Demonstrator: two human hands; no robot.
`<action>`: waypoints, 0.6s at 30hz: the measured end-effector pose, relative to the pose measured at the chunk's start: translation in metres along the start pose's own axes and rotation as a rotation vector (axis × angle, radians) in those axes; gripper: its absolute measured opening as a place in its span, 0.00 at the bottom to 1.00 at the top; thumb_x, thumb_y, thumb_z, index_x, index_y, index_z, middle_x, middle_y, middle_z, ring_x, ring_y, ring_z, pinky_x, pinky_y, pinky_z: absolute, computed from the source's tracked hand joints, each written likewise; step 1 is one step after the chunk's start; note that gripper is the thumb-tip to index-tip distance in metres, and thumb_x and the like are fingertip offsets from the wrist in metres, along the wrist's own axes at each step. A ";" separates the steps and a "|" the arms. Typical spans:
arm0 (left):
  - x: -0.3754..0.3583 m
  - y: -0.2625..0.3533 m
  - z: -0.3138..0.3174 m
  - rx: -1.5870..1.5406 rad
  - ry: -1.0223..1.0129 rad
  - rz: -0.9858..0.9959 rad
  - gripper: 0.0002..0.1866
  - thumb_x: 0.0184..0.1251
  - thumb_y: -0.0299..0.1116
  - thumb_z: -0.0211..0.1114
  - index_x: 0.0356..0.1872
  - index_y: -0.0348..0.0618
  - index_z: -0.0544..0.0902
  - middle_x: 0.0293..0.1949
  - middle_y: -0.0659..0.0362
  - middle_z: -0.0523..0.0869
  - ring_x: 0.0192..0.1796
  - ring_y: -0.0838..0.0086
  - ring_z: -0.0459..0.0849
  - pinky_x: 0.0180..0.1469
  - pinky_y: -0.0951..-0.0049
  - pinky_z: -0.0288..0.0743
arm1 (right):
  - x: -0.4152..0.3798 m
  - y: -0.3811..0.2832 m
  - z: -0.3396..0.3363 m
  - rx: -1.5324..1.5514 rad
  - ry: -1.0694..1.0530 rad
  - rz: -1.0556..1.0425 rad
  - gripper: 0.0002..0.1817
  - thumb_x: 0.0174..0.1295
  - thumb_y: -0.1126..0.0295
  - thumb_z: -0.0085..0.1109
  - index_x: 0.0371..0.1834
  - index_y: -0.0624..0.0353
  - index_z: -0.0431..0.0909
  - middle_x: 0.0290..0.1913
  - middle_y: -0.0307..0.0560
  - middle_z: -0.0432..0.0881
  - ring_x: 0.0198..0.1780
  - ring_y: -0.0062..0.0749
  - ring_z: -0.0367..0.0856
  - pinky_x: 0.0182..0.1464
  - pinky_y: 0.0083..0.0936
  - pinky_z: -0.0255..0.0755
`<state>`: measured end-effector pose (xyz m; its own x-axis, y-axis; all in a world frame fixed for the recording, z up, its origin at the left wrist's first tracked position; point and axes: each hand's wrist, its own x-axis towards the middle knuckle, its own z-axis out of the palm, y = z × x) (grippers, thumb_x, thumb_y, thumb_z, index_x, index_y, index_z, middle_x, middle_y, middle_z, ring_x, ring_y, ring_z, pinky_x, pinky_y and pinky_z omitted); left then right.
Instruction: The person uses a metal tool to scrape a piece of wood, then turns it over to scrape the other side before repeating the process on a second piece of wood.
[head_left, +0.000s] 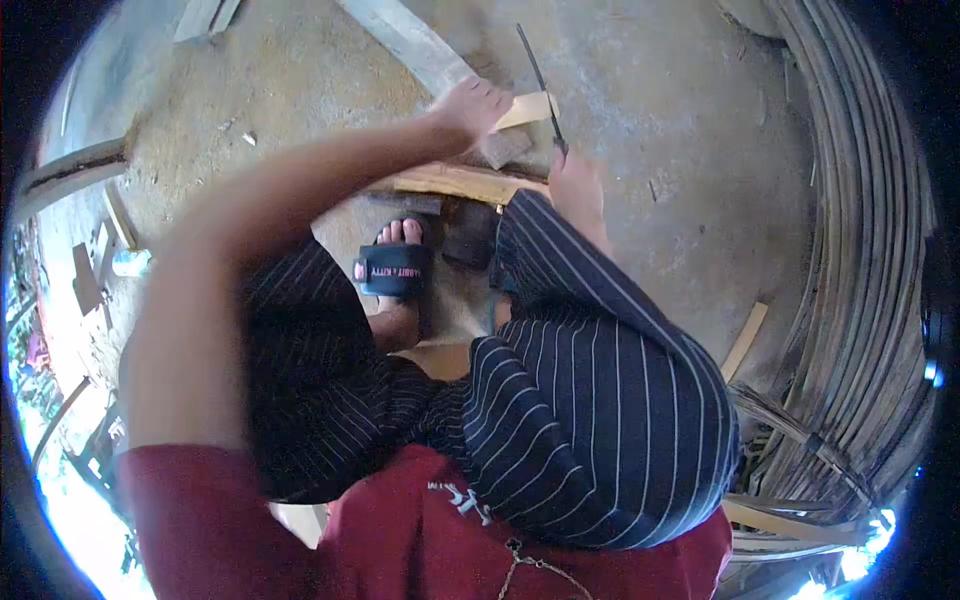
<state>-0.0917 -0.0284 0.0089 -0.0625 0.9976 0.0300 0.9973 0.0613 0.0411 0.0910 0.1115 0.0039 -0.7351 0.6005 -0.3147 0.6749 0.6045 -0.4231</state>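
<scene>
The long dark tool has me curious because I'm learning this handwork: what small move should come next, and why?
Probably ease the left hand slightly away from the long dark tool: the right hand grips it, and in this view it crosses the pale strip near the left hand.

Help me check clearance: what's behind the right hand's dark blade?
Behind the dark blade show concrete floor and a pale strip. What the blade and right hand cover cannot be seen.

In our right grip (pixel 577 180): metal-looking blade (pixel 539 78), matt. Left of grip: bare wood board (pixel 455 182). Below: rough concrete floor (pixel 690 180).
</scene>
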 end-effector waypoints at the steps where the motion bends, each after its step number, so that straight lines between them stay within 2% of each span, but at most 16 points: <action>1: -0.006 -0.019 -0.018 -0.012 -0.045 0.159 0.31 0.55 0.38 0.63 0.60 0.38 0.68 0.44 0.56 0.79 0.47 0.61 0.77 0.50 0.62 0.69 | -0.002 -0.002 0.002 0.000 0.009 0.022 0.20 0.69 0.56 0.40 0.39 0.63 0.75 0.33 0.68 0.81 0.39 0.65 0.80 0.42 0.54 0.73; 3: -0.011 -0.046 -0.090 -0.081 -0.377 0.265 0.33 0.57 0.40 0.64 0.63 0.41 0.67 0.44 0.54 0.80 0.48 0.61 0.78 0.50 0.60 0.69 | -0.003 -0.009 -0.002 -0.009 -0.001 0.063 0.20 0.68 0.56 0.40 0.40 0.63 0.74 0.33 0.68 0.81 0.38 0.65 0.80 0.42 0.54 0.73; 6: -0.032 -0.070 -0.106 0.032 -0.317 0.103 0.29 0.60 0.43 0.64 0.62 0.47 0.68 0.41 0.50 0.80 0.41 0.55 0.80 0.47 0.58 0.70 | -0.005 -0.010 0.003 -0.021 -0.009 0.094 0.20 0.68 0.55 0.41 0.40 0.62 0.74 0.32 0.68 0.81 0.37 0.65 0.80 0.41 0.54 0.73; 7: -0.036 -0.068 -0.097 0.004 -0.292 0.027 0.31 0.60 0.45 0.63 0.64 0.50 0.66 0.42 0.49 0.80 0.42 0.54 0.79 0.46 0.57 0.71 | -0.006 -0.010 0.002 -0.005 0.003 0.089 0.20 0.68 0.55 0.41 0.41 0.62 0.74 0.31 0.68 0.81 0.37 0.65 0.80 0.41 0.55 0.74; 11: -0.073 -0.021 -0.006 -0.070 -0.100 -0.215 0.38 0.64 0.50 0.59 0.73 0.59 0.54 0.45 0.42 0.77 0.42 0.48 0.80 0.44 0.53 0.72 | 0.002 -0.003 0.003 -0.025 0.010 0.047 0.20 0.68 0.55 0.43 0.39 0.61 0.75 0.29 0.67 0.81 0.34 0.65 0.80 0.39 0.54 0.74; 13: -0.071 0.013 -0.003 -0.225 -0.183 -0.406 0.37 0.66 0.50 0.56 0.73 0.60 0.52 0.44 0.43 0.77 0.41 0.48 0.80 0.43 0.51 0.74 | 0.005 -0.008 -0.007 -0.023 0.025 0.013 0.18 0.68 0.56 0.44 0.38 0.61 0.75 0.29 0.65 0.81 0.33 0.63 0.80 0.37 0.53 0.74; 14: -0.074 0.024 0.012 -0.190 0.018 -0.456 0.34 0.65 0.45 0.58 0.72 0.63 0.57 0.36 0.48 0.77 0.31 0.49 0.80 0.29 0.52 0.75 | 0.004 -0.012 -0.010 -0.022 0.037 0.009 0.18 0.68 0.56 0.44 0.38 0.61 0.75 0.28 0.64 0.81 0.33 0.62 0.80 0.37 0.53 0.74; 18: -0.082 0.032 0.014 -0.378 0.008 -0.528 0.31 0.67 0.46 0.57 0.70 0.67 0.59 0.34 0.47 0.76 0.30 0.48 0.81 0.29 0.51 0.76 | 0.000 -0.005 0.003 -0.029 0.087 -0.032 0.16 0.68 0.58 0.45 0.37 0.59 0.75 0.28 0.63 0.80 0.33 0.61 0.80 0.36 0.53 0.74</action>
<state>-0.0545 -0.1081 -0.0067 -0.5423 0.8361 -0.0829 0.7499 0.5262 0.4010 0.0871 0.1069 0.0038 -0.7490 0.6228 -0.2262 0.6536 0.6384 -0.4065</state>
